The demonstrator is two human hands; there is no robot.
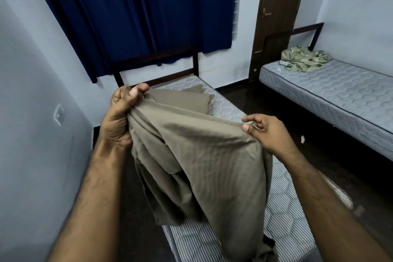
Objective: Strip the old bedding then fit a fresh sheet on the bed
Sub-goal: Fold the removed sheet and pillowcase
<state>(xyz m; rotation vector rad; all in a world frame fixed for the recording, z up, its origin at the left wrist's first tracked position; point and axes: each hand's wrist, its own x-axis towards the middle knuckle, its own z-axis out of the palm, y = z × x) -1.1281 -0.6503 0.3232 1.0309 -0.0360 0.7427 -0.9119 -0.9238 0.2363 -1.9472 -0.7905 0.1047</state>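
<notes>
Both hands are up over the bed, and the plain taupe cotton sheet is bunched between them, lifted clear at the top and spilling down onto the striped quilted mattress below. The left hand has a full grip, fingers and thumb curled tight round a thick gather of the cloth. The right hand works more finely, thumb and forefinger pinching a single edge, the other fingers loosely bent.

The mattress shows bare ticking wherever the cloth does not cover it, right up to the dark wooden headboard, so stripping looks done. A crumpled green floral cloth lies on the second bare mattress across the dark floor, quite possibly the old bedding. This reads as the fresh sheet being sorted out before spreading.

Next, the job is to find a corner or a long hem. The right hand looks to be hunting along the edge for exactly that. Once two corners are in hand, the bundle needs shaking open and casting toward the headboard under the navy blue curtain.
</notes>
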